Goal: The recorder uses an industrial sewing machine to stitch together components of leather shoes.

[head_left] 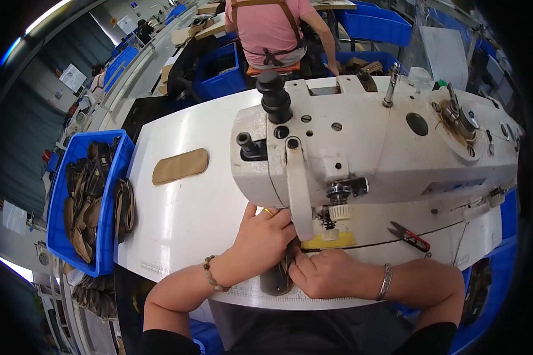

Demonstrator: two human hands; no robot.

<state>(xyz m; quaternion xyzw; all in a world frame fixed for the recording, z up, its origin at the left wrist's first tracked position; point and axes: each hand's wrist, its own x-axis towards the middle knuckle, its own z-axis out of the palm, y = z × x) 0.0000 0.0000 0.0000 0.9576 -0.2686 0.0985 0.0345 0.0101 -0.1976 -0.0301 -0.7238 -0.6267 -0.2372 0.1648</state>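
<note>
The dark piece (pixel 273 281) lies on the tabletop between the fingers of both hands, its near end sticking out toward the body and its far end reaching in under the head of the sewing machine (pixel 385 130). The right hand (pixel 323 273) pinches the piece's near right side between thumb and forefinger. The left hand (pixel 263 239) sits on the piece just beyond, fingers curled and close together; their tips are partly hidden, so I cannot tell whether they pinch or only press. The piece looks to be mid-work: it is in place at the machine, yet no finished seam shows and the needle point is covered. Left of and beyond the left fingers, a tan piece (pixel 180 166) lies flat and alone; whether it is done or waiting is unclear. Farther left, a blue bin (pixel 108 225) holds many dark pieces (pixel 89 207), so a good deal of the batch is probably left, unless these are finished ones.

The tabletop's front edge runs just below the right fingers, leaving little slack there. A white bar (pixel 299 195) stands tight against the left fingertips. Right of the right fingers, beyond a yellow strip (pixel 331 239), red-handled snips (pixel 410 236) limit sideways sweep. The widest open room spreads left of the left fingers, up to the bin.
</note>
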